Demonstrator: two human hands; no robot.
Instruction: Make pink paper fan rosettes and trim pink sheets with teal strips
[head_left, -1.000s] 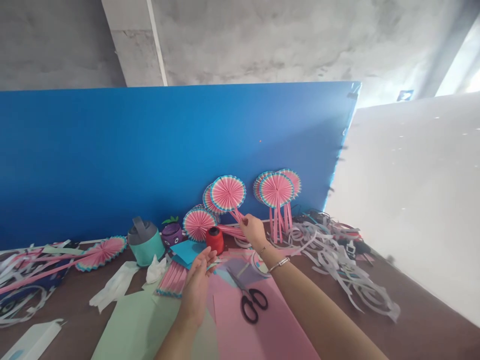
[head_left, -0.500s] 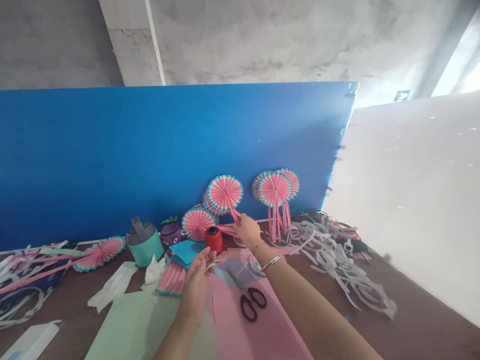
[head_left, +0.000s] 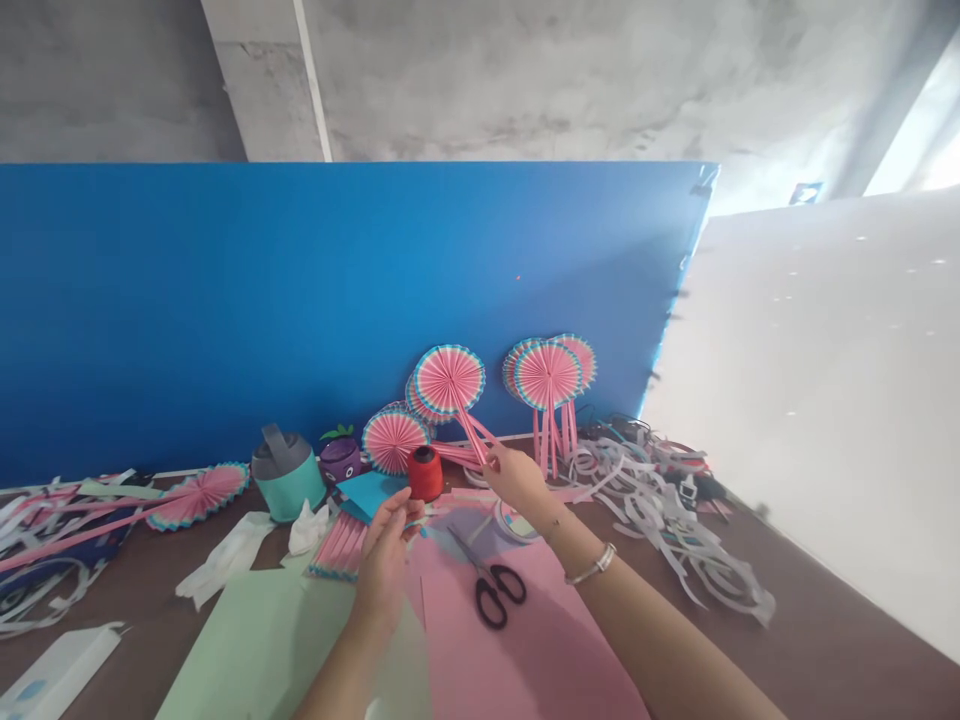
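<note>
A round pleated pink paper fan [head_left: 450, 378] with a blue-and-white edge leans against the blue panel, its pink strip handles slanting down to the right. My right hand [head_left: 519, 482] has its fingers closed at the lower ends of those handles. Below the red thread spool [head_left: 425, 474], my left hand [head_left: 384, 555] hovers over the papers, fingers loosely curled and apart, with no held thing visible. Between my forearms, black-handled scissors [head_left: 492, 585] lie on pink paper [head_left: 517, 650]. Another pink fan [head_left: 395, 441] stands left of the spool.
More fans [head_left: 549, 374] lean on the blue panel [head_left: 300, 280]. Curled white paper strips [head_left: 652, 510] heap at the right. Leftward are a purple cup [head_left: 340, 459], a teal container [head_left: 289, 480], tissues [head_left: 229, 556], green paper [head_left: 255, 640] and a lying fan [head_left: 202, 496].
My right hand has moved slightly right and down along the fan's handles, which now spread apart more. The left hand has shifted slightly left. The fan's round head has stayed by the panel.
</note>
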